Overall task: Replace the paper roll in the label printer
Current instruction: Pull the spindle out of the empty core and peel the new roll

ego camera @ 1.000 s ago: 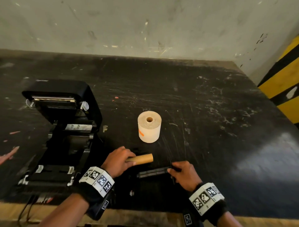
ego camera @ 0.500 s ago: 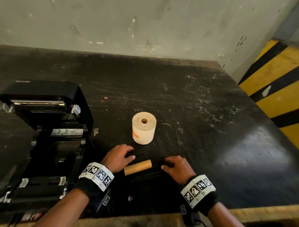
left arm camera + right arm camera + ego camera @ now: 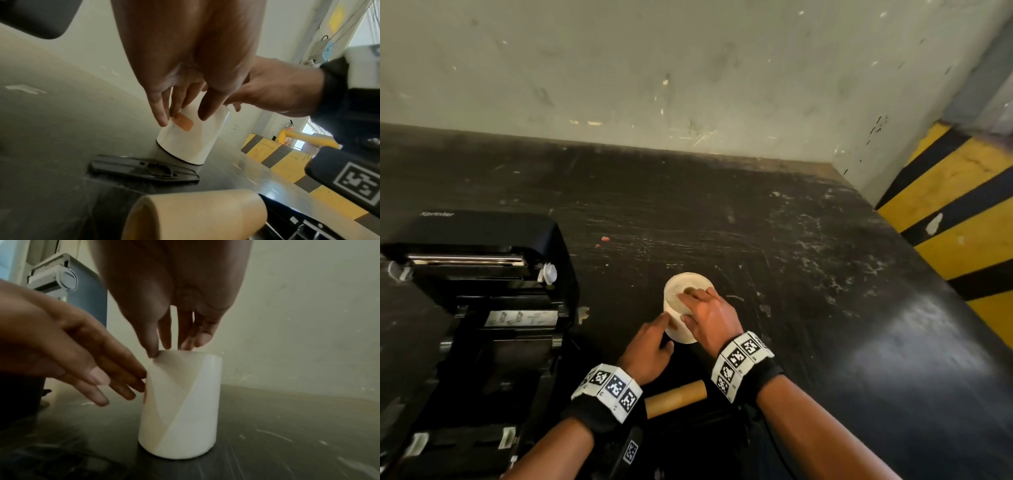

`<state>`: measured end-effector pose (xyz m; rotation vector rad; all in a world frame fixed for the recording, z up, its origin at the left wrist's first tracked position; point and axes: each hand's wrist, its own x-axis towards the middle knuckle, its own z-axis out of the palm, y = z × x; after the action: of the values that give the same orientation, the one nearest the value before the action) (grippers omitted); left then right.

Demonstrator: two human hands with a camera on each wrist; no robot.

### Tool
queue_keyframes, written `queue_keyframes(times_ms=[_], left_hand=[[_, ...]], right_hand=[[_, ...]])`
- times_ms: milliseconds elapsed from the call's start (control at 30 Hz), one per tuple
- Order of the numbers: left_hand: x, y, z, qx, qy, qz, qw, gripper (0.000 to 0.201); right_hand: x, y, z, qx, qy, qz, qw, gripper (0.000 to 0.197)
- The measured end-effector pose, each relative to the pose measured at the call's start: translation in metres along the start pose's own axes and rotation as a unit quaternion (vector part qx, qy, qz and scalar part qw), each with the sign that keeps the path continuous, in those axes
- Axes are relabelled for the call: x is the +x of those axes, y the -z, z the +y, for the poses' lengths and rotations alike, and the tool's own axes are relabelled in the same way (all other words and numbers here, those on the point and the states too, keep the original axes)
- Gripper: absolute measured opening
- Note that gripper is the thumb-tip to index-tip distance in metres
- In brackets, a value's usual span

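Observation:
A new white paper roll (image 3: 674, 291) stands on end mid-table. My right hand (image 3: 693, 298) rests on its top, fingertips straight along the rim (image 3: 174, 347). My left hand (image 3: 664, 320) touches the roll's near side, its straight fingers (image 3: 162, 120) at an orange tape tab (image 3: 184, 121) that seals the roll (image 3: 191, 141). The empty brown cardboard core (image 3: 676, 397) lies on its side near the table's front edge, between my wrists. A black plastic spindle (image 3: 144, 168) lies flat in front of the roll. The black label printer (image 3: 482, 308) sits at the left with its lid up.
The dark scratched table (image 3: 825, 274) runs to a pale wall (image 3: 688, 68) at the back. A yellow and black striped barrier (image 3: 962, 222) stands beyond the table's right edge. The printer's open bay faces me at the left front.
Both hands have let go of the cardboard core and the black spindle and moved forward onto the standing paper roll. The core now lies free near the front edge.

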<state>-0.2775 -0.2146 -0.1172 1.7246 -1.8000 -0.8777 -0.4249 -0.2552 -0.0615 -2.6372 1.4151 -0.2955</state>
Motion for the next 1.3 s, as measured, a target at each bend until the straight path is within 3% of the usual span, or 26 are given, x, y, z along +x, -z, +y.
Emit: queue_keyframes(times_ms=[133,267,433,567,767,933,1133,1300], left_hand=[[0.002,-0.003,0.002,-0.007,-0.031,0.023,0.999,0.049],[0.010,-0.005,0.013,-0.015,-0.077,0.058,0.995,0.052],[0.032,-0.014,0.035,0.134,-0.110,-0.018,0.985,0.069],[0.053,-0.027,0.051,0.230,-0.156,-0.064,0.958,0.078],[0.061,-0.028,0.073,0.285,-0.178,-0.068,0.939,0.076],[0.050,-0.019,0.062,0.284,-0.193,-0.068,0.937,0.067],[0.044,-0.016,0.055,0.288,-0.221,-0.055,0.930,0.059],[0.046,-0.016,0.064,0.343,-0.232,-0.045,0.909,0.056]], right_hand=[[-0.012,-0.004,0.012,-0.018,0.029,0.055,0.998,0.051],[-0.028,0.002,0.031,0.038,-0.018,0.070,0.997,0.052],[-0.056,0.009,0.057,0.040,-0.072,0.036,0.996,0.070],[-0.071,0.005,0.079,0.068,-0.164,-0.027,0.984,0.066],[-0.080,-0.010,0.093,0.139,-0.228,-0.020,0.963,0.065],[-0.077,-0.010,0.094,0.169,-0.222,-0.026,0.960,0.064],[-0.072,-0.015,0.075,0.055,-0.223,-0.004,0.973,0.058],[-0.066,-0.012,0.064,-0.012,-0.200,0.095,0.975,0.048]])
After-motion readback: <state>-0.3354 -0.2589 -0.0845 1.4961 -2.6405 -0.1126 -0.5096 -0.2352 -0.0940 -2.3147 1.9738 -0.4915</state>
